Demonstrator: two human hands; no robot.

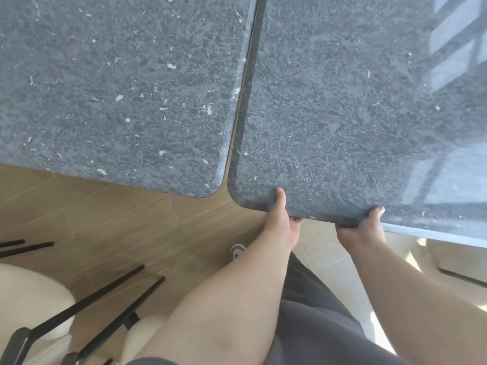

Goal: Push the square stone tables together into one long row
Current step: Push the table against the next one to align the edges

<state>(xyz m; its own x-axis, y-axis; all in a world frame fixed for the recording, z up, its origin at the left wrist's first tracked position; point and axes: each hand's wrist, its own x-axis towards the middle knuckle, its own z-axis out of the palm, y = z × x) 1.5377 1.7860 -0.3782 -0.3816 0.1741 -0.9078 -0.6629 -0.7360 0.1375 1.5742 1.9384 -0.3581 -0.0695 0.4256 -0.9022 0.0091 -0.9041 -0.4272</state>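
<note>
Below and left of the gripping hands, a wood-look plank floor [126,219] runs in warm tan strips. Further down to the left stand cream upholstered chairs [31,293] on thin black metal legs [105,293], tilted across the view. Directly beneath and right of the hands the floor changes to pale tiles [324,254], washed by bright daylight. Well right of the hands, a low cream-coloured fixture [458,262] with a dark slot lies in strong light.

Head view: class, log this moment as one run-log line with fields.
hands: left and right grip near edge of right table | left table: narrow gap between them | row: not closed
</note>
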